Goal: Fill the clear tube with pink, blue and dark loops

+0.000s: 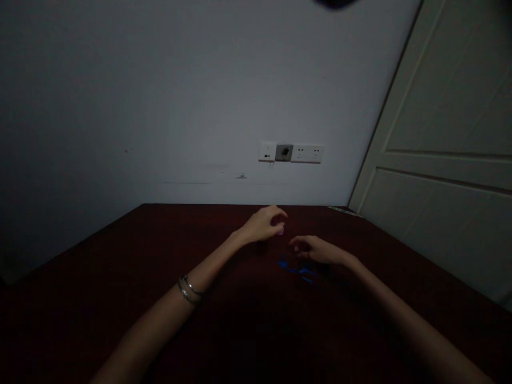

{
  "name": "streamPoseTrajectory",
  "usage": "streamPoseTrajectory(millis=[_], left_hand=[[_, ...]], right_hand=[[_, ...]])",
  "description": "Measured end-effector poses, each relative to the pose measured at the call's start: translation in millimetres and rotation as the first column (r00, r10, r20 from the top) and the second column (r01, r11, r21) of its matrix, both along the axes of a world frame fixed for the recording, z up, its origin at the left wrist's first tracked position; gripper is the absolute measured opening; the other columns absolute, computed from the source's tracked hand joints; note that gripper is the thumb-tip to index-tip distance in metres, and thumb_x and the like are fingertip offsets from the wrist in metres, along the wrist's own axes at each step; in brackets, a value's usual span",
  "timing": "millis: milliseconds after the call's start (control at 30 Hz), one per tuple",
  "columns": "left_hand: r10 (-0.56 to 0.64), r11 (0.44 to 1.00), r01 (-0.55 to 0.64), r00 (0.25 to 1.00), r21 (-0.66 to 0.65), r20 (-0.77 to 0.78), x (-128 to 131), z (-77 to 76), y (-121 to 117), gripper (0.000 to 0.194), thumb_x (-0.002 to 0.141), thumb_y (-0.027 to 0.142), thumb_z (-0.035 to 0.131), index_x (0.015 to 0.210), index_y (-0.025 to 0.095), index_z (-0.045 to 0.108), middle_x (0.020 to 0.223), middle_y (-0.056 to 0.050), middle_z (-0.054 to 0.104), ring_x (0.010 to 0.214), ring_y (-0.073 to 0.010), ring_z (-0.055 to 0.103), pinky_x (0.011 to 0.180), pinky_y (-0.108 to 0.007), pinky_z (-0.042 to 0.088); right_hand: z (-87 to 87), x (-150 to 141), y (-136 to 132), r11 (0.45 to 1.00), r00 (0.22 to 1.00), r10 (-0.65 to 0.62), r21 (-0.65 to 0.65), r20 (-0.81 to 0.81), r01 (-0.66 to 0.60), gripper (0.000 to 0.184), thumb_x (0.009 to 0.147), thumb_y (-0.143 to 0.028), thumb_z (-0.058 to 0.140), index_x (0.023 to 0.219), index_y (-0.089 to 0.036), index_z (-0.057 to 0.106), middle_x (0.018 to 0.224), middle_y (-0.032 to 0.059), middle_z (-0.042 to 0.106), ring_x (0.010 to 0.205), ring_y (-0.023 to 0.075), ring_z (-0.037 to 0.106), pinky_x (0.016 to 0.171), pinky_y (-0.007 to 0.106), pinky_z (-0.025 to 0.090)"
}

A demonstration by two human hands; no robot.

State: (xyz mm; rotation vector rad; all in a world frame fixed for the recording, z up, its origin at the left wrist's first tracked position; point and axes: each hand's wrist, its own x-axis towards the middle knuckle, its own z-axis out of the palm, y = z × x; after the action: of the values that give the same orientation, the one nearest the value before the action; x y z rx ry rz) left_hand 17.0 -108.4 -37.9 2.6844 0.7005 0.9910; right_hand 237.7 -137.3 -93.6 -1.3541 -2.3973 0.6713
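My left hand [264,223] is over the far middle of the dark red table [192,240], its thumb and forefinger curved round a small purple thing [281,232]. Only bits of that thing show past the thumb, so its kind is unclear. Two silvery bracelets [189,289] circle the left wrist. To the right and a little nearer, my right hand [316,249] has loosely bent fingers with a gap to the thumb; nothing shows in it. Just below its fingers lie thin, shiny blue pieces [298,270], blurred in the dim light.
Behind the table's far edge rises a pale wall [192,106] with a row of sockets [307,153] and a grey plate [284,152]. A panelled door [444,133] stands along the right side. At the far right corner lies a thin pale strip [344,211].
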Motion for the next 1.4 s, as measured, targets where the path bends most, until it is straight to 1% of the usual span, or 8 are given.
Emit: streamPoseTrajectory(millis=[100, 267, 400, 533, 800, 1200, 1300, 1400], left_hand=[[-0.16, 0.978, 0.103, 0.929, -0.182, -0.334, 8.0, -23.0, -6.7, 0.041, 0.072, 0.036, 0.058, 0.107, 0.014, 0.055, 0.101, -0.008, 0.055, 0.089, -0.0168, 0.052, 0.077, -0.026, 0.04], [-0.131, 0.967, -0.013, 0.83, -0.254, -0.542, 13.8, -52.6, -6.4, 0.077, 0.061, 0.054, 0.062, 0.123, 0.012, 0.043, 0.11, -0.012, 0.048, 0.093, -0.0218, 0.052, 0.075, -0.026, 0.04], [-0.138, 0.964, -0.017, 0.822, -0.265, -0.553, 16.6, -64.0, 1.1, 0.07, 0.063, 0.048, 0.063, 0.119, 0.009, 0.048, 0.105, -0.012, 0.05, 0.091, -0.0202, 0.051, 0.076, -0.025, 0.04], [-0.149, 0.965, 0.017, 0.855, -0.261, -0.496, 19.8, -71.5, 8.2, 0.047, 0.067, 0.034, 0.064, 0.107, 0.01, 0.058, 0.098, -0.009, 0.055, 0.086, -0.017, 0.052, 0.075, -0.023, 0.04], [-0.237, 0.93, 0.079, 0.874, -0.358, -0.423, 24.6, -75.2, 7.1, 0.021, 0.066, 0.016, 0.06, 0.086, 0.013, 0.066, 0.074, -0.002, 0.061, 0.064, -0.0094, 0.053, 0.058, -0.017, 0.037], [-0.292, 0.905, 0.112, 0.865, -0.409, -0.408, 17.5, -79.3, 8.3, 0.014, 0.063, 0.008, 0.056, 0.074, 0.011, 0.064, 0.062, 0.001, 0.057, 0.055, -0.0072, 0.049, 0.052, -0.017, 0.034], [-0.326, 0.867, 0.131, 0.879, -0.481, -0.349, 8.8, -71.2, 10.2, 0.015, 0.064, 0.008, 0.055, 0.076, 0.01, 0.064, 0.063, 0.001, 0.057, 0.056, -0.0068, 0.049, 0.053, -0.016, 0.035], [-0.286, 0.841, 0.12, 0.926, -0.528, -0.245, -2.8, -50.5, 18.0, 0.017, 0.067, 0.011, 0.055, 0.081, 0.01, 0.064, 0.064, 0.001, 0.057, 0.057, -0.0067, 0.049, 0.055, -0.017, 0.036]], right_hand=[[-1.9, 9.0, -15.8, 0.999, 0.997, -0.02, -0.041, 0.074, 0.023, 0.044, 0.068, -0.02, 0.056, 0.111, -0.016, 0.054, 0.098, 0.0082, 0.061, 0.084, 0.0182, 0.056, 0.075, 0.029, 0.044], [-8.8, 13.1, -33.0, 0.992, 0.987, -0.1, -0.059, 0.123, 0.108, 0.058, 0.062, -0.037, 0.065, 0.116, -0.017, 0.052, 0.113, 0.011, 0.055, 0.099, 0.0242, 0.052, 0.087, 0.035, 0.04], [-7.8, 9.6, -39.6, 0.992, 0.989, -0.097, -0.073, 0.113, 0.106, 0.066, 0.059, -0.037, 0.068, 0.118, -0.015, 0.05, 0.115, 0.0121, 0.053, 0.102, 0.0251, 0.049, 0.089, 0.035, 0.038], [-7.2, 2.7, -40.9, 0.994, 0.992, -0.075, -0.075, 0.104, 0.083, 0.052, 0.062, -0.025, 0.063, 0.112, -0.014, 0.053, 0.101, 0.0096, 0.058, 0.088, 0.0204, 0.054, 0.077, 0.03, 0.042], [-16.4, -5.7, -28.7, 0.998, 0.998, -0.001, -0.061, 0.062, 0.005, 0.035, 0.062, -0.006, 0.048, 0.094, -0.014, 0.058, 0.075, 0.0024, 0.058, 0.063, 0.011, 0.05, 0.054, 0.02, 0.037], [-15.6, -14.1, -9.9, 0.998, 1.0, 0.019, -0.065, -0.012, -0.019, 0.03, 0.061, -0.008, 0.046, 0.088, -0.012, 0.059, 0.067, 0.0007, 0.057, 0.057, 0.0095, 0.048, 0.051, 0.019, 0.035], [-14.7, -17.6, -5.4, 0.997, 0.998, 0.022, -0.078, -0.055, -0.027, 0.03, 0.061, -0.009, 0.047, 0.088, -0.013, 0.059, 0.068, 0.0001, 0.056, 0.057, 0.0092, 0.048, 0.051, 0.019, 0.036], [-15.6, -21.3, -4.3, 0.994, 0.994, 0.016, -0.105, -0.109, -0.028, 0.031, 0.061, -0.009, 0.049, 0.09, -0.013, 0.058, 0.069, 0.0, 0.056, 0.058, 0.0093, 0.048, 0.052, 0.02, 0.037]])
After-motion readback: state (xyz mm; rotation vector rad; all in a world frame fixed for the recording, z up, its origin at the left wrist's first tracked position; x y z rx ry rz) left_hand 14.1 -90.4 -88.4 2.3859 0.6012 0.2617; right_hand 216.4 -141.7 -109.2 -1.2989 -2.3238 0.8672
